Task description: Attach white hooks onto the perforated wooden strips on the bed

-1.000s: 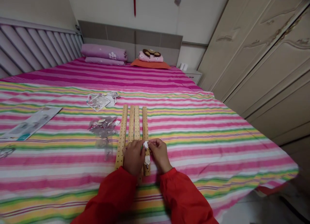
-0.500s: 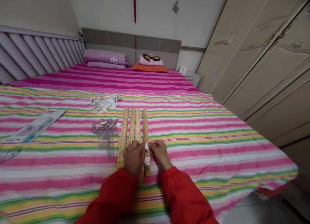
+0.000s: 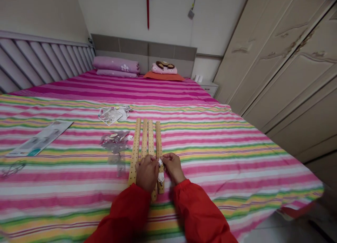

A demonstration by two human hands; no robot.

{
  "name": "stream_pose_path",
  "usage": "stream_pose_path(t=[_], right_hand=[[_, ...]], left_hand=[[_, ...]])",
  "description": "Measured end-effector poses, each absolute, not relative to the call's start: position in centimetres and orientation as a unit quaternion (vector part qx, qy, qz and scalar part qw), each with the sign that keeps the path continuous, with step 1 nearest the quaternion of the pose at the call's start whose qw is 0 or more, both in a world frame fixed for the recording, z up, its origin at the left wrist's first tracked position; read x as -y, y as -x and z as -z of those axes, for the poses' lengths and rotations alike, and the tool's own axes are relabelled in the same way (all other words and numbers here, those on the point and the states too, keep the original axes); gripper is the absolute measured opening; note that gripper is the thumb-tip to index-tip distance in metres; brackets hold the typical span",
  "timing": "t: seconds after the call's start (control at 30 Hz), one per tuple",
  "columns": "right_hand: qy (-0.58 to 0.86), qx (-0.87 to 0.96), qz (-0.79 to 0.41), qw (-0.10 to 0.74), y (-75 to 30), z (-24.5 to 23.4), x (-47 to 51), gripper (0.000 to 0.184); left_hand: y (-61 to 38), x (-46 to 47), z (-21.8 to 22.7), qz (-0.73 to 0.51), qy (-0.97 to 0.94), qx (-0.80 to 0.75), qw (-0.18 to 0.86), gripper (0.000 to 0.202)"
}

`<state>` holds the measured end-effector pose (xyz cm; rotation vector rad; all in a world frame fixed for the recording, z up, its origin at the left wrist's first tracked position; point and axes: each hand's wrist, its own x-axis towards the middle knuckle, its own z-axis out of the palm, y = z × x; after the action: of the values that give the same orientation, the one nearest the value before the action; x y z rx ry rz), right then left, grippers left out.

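Observation:
Several narrow wooden strips with rows of holes lie side by side on the striped cloth. Over the rightmost wooden strip [image 3: 158, 137], my left hand [image 3: 146, 173] and my right hand [image 3: 172, 166] meet with fingertips pinched on a small white piece [image 3: 160, 162]. Its exact kind is too small to make out, and fingers cover part of it. Closer to me on the same strip rests a second white piece [image 3: 161, 178] with a dark, shiny bit at its lower end. My left hand lies across the strips beside it and hides parts of them.
Left of the strips are a pile of clear plastic packets [image 3: 117, 140] and, farther back, white-carded packets [image 3: 113, 115]. A long packaged card [image 3: 40, 137] and a thin loop [image 3: 13, 168] lie at far left. Pillows [image 3: 116, 65] sit by the headboard; a wardrobe [image 3: 284, 60] stands right.
The view has tipped up slightly, so everything sits a little lower. My hands stay together at the white piece on the rightmost strip, with only slight finger movement.

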<state>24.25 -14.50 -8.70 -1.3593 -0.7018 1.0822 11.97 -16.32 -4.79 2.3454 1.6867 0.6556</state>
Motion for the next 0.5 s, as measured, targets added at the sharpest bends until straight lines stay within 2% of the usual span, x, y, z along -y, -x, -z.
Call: stream_pose_path(t=[0.3, 0.5], right_hand=[[0.552, 0.317, -0.483, 0.601, -24.2, 7.3, 15.6, 0.028], [0.540, 0.327, -0.478, 0.611, -24.2, 7.2, 15.9, 0.032]], left_hand=[[-11.5, 16.1, 4.3, -0.244, -0.765, -0.578, 0.145, 0.034], [-11.8, 16.8, 3.5, -0.214, -0.758, -0.607, 0.102, 0.034]])
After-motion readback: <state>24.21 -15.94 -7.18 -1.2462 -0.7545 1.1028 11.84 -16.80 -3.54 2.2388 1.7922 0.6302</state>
